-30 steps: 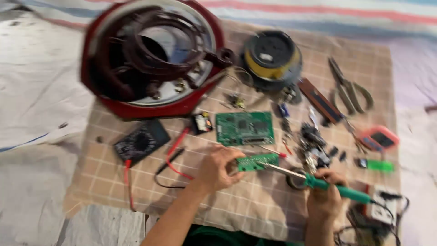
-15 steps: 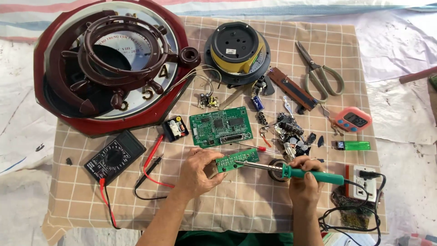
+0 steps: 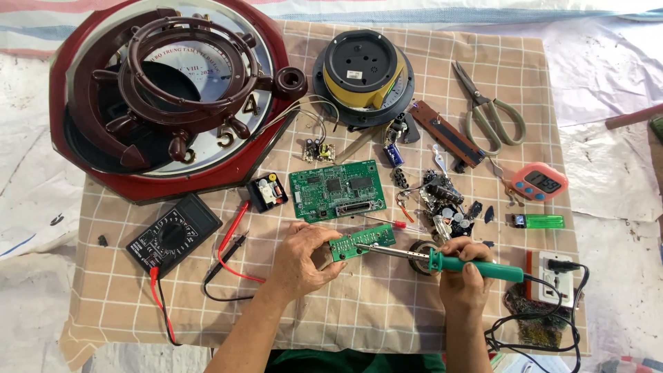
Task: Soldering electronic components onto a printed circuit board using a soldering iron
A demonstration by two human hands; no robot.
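From the head camera, the left hand [image 3: 300,262] pinches a small green circuit board [image 3: 362,241] by its near end, fingers pressed on the edge and holding it tilted just above the checked cloth [image 3: 138,304] that covers the work surface. The right hand [image 3: 464,276] is closed around the green handle of a soldering iron [image 3: 442,260], whose metal tip reaches left and touches the small board near its middle. The step in hand looks like heating a joint on that board; the next move calls for a steady tip on one pad and a firm pinch so the board does not shift, though whether solder is flowing is too small to tell. Beyond the hands lies a larger green circuit board [image 3: 336,189], with a black multimeter [image 3: 173,233] and its red and black leads to the left. A heap of loose components [image 3: 445,204] sits just right of the large board, with a green lighter [image 3: 537,222] and a pink timer [image 3: 539,182] further right. At the far side rest a dark red clock case [image 3: 166,103], a round black and yellow unit [image 3: 362,72] and scissors [image 3: 490,110]. Against the frame from half a second ago, the hands, iron and board sit in the same arrangement; only the view has steadied and centred compared with the blurred one a second ago.
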